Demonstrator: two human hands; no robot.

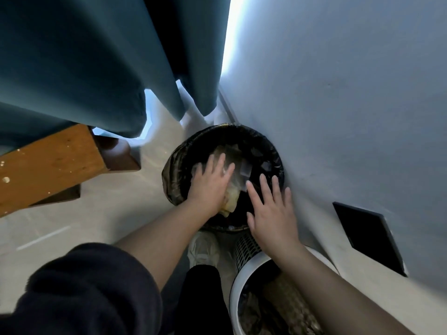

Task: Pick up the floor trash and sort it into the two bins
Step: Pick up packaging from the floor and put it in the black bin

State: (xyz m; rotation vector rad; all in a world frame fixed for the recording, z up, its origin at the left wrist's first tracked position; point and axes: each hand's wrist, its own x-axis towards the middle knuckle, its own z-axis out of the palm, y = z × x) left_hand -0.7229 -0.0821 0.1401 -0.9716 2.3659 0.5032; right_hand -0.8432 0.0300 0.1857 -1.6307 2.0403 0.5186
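Observation:
A round bin lined with a black bag [271, 151] stands on the floor against the wall. Both my hands hover over its mouth with straight, spread fingers. My left hand [210, 184] is over crumpled clear and yellowish plastic trash [232, 199] lying in the bin; whether it touches the plastic I cannot tell. My right hand [273, 211] is over the bin's near right rim and holds nothing. A white perforated bin [246, 269] stands closer to me, under my right forearm, with brownish trash inside.
A grey-white wall [350, 93] runs along the right, with a dark square plate [370, 235] low on it. Teal curtains [96, 56] hang at the back left. A wooden furniture edge [48, 163] juts in from the left. My shoe [203, 250] stands between the bins.

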